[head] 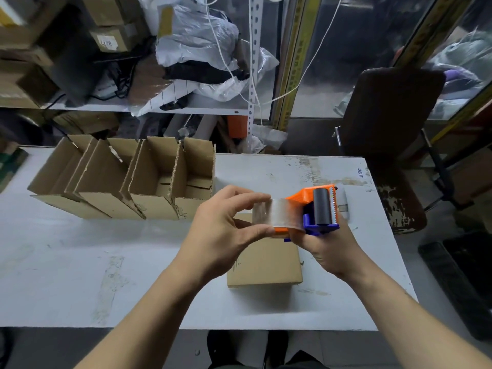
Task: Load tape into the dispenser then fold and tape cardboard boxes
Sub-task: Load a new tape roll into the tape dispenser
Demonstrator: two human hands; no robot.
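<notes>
Hands (327,243) hold dispenser (316,209) over scuffed white table (80,249)

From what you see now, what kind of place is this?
Probably a small packing or shipping workroom: open cardboard boxes stand in a row on a white table, a tape dispenser is in hand, and shelves behind hold cartons and plastic bags.

The bench (66,275) offers wide bare room on its left and near side, and a bare strip along its far right. A row of open cardboard boxes (125,179) blocks the far left. A flat closed box (266,262) lies just right of centre, under the raised hands. Beyond the right edge a dark chair (386,129) stands close; a cluttered shelf (159,105) rises behind.
</notes>
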